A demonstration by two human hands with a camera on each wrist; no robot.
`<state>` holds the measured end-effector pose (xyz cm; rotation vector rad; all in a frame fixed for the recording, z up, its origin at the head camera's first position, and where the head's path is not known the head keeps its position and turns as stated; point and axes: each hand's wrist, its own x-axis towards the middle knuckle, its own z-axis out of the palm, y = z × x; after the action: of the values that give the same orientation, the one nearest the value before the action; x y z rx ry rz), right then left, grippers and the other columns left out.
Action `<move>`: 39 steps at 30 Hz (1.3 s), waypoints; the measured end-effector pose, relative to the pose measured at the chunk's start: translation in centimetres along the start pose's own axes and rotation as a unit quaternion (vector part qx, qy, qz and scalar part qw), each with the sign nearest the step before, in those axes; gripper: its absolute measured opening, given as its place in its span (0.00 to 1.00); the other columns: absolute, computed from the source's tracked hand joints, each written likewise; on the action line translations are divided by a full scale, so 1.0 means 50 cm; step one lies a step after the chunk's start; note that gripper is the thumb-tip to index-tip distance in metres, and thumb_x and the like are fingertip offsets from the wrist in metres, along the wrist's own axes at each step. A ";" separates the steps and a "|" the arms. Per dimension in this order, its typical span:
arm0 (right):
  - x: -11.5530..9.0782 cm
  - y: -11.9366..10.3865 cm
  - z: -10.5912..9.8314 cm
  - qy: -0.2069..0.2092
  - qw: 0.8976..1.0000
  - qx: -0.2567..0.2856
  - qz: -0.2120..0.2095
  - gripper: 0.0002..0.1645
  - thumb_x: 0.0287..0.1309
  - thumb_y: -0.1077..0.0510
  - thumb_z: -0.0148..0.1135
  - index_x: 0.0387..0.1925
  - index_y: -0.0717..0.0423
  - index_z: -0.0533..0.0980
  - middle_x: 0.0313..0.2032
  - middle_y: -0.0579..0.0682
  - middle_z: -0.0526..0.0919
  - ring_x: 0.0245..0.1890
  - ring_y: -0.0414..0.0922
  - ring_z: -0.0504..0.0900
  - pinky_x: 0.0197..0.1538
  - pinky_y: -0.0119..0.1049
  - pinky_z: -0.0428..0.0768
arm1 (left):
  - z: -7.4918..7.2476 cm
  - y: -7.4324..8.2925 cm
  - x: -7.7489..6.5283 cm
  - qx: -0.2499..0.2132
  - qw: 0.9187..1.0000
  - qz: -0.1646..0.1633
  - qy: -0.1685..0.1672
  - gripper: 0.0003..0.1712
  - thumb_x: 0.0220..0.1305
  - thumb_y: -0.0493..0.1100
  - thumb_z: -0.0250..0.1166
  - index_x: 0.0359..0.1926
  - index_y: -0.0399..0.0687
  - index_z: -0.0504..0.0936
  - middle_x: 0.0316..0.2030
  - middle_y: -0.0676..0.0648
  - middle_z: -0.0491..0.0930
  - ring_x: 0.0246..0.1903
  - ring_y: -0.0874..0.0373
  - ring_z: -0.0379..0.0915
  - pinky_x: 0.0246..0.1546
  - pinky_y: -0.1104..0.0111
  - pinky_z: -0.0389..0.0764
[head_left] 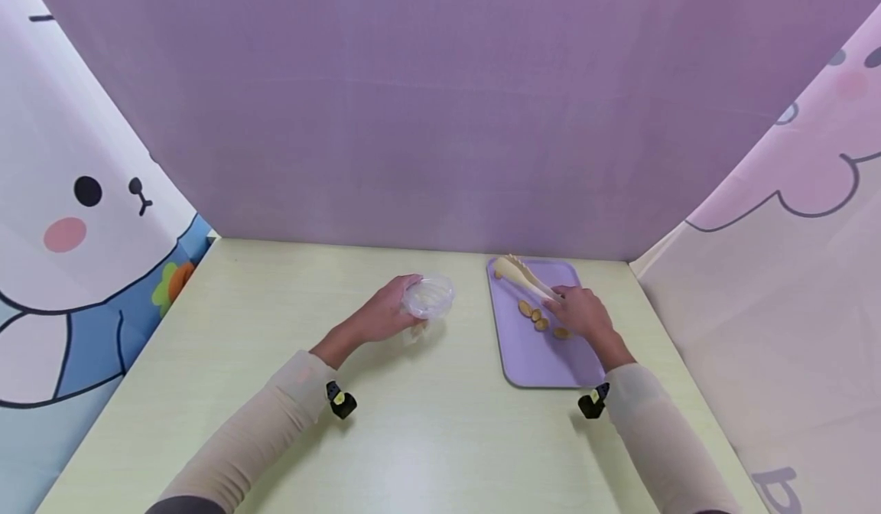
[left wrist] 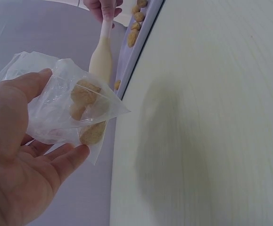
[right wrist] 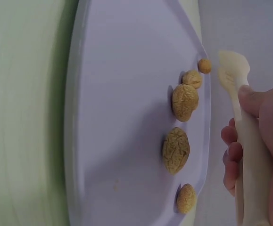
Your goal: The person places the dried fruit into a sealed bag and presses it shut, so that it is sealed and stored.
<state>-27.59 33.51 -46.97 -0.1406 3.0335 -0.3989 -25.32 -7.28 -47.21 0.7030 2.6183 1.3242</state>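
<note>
My left hand [head_left: 385, 313] holds a clear plastic bag [head_left: 428, 297] above the table, its mouth spread open between thumb and fingers. Several brown pieces [left wrist: 84, 96] show inside the bag in the left wrist view. On the right, my right hand [head_left: 583, 315] grips cream-coloured tongs [head_left: 516, 273] over a purple tray [head_left: 530, 369]. In the right wrist view the two tong arms lie close together, with nothing seen between their tips. Several wrinkled brown oval pieces, like dried fruit [right wrist: 176, 150], lie spread on the tray below the tongs.
The pale wooden table [head_left: 440, 437] runs back to a purple cloth wall [head_left: 440, 116]. Printed cloth panels stand at the left [head_left: 103, 193] and right [head_left: 785, 284]. The tray lies near the table's back right, with a raised rim.
</note>
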 end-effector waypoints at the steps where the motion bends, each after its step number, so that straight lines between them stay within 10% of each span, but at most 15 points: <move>1: 0.000 0.000 0.001 -0.001 1.000 0.000 0.003 0.35 0.72 0.40 0.55 0.69 0.59 0.72 0.51 0.63 0.86 0.37 0.52 0.81 0.39 0.47 0.79 | 0.000 -0.001 0.000 -0.001 1.000 -0.001 0.000 0.48 0.62 0.45 0.72 0.76 0.36 0.59 0.72 0.34 0.65 0.71 0.39 0.64 0.70 0.44 0.67; 39: 0.008 0.005 0.011 -0.006 0.999 -0.042 0.007 0.30 0.72 0.42 0.54 0.64 0.57 0.76 0.38 0.58 0.85 0.32 0.53 0.78 0.28 0.41 0.72 | -0.006 0.003 -0.004 -0.008 1.000 -0.002 0.000 0.47 0.62 0.43 0.72 0.76 0.35 0.59 0.72 0.33 0.64 0.71 0.38 0.62 0.71 0.43 0.65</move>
<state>-27.98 33.58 -47.62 -0.1276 3.0390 -0.2677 -25.19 -7.48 -46.92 0.6933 2.6047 1.3439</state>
